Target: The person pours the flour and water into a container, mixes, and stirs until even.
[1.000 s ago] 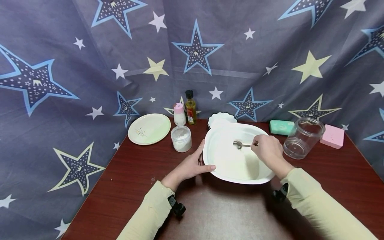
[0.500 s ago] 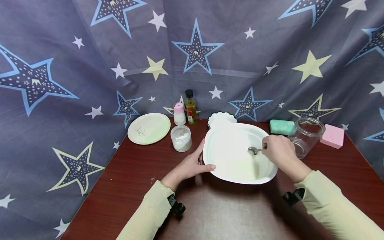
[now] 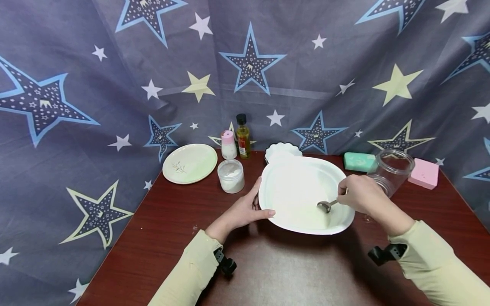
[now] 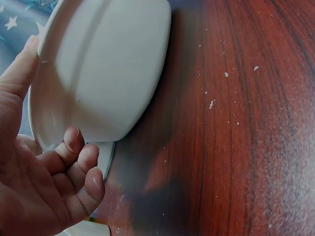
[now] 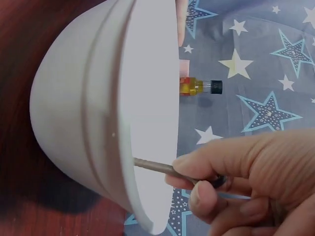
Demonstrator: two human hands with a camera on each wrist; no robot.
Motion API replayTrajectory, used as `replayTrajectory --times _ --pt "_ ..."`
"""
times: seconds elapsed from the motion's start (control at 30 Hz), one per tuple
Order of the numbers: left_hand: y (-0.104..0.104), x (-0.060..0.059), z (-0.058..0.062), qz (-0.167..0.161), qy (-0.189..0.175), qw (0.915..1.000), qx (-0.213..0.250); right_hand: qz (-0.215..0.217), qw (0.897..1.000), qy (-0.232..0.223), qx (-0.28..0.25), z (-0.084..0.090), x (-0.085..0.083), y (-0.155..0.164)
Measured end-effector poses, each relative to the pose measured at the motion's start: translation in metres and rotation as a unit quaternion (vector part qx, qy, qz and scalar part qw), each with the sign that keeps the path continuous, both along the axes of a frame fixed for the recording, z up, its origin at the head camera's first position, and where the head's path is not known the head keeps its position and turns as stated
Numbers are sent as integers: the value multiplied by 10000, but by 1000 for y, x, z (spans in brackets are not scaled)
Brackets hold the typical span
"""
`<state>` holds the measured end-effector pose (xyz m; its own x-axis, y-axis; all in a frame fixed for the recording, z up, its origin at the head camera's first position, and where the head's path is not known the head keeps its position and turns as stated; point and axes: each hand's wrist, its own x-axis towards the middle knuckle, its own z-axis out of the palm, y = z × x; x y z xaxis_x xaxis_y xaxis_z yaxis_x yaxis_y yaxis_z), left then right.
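Head view: white bowl [image 3: 302, 197] mid-table [image 3: 268, 272]; left hand [image 3: 245, 210] grips its near-left rim, right hand [image 3: 361, 195] pinches spoon [image 3: 326, 206] inside.

Left wrist view: fingers [image 4: 74, 162] curl under the rim.

Right wrist view: spoon handle [image 5: 157, 167] pinched. Bowl likely rigid, smooth, breakable; hold by rim.

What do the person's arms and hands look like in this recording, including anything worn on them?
Both arms are covered by long, pale yellow-green sleeves reaching the wrists. The left hand and right hand are bare, with no gloves, rings or watch visible. A small black camera mount sits under the left wrist, and a similar black mount under the right.
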<state>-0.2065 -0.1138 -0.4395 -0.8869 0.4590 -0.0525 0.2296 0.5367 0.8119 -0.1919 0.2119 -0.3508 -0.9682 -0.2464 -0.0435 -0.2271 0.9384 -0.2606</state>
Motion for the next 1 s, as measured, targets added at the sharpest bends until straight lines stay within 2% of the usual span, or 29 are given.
replayTrajectory --times 0.23,0.37,0.73,1.0 --pt "0 -1 0 -35 30 10000 57 11 9967 -715 -396 1 3 -5" --pt "0 -1 -1 -37 36 10000 74 152 9943 -844 -630 -3 5 -7" --pt "0 0 0 -8 66 10000 32 487 9917 -450 -1105 -24 4 -26" --pt "0 0 0 16 87 9999 -74 499 9902 187 -1294 -42 0 -43"
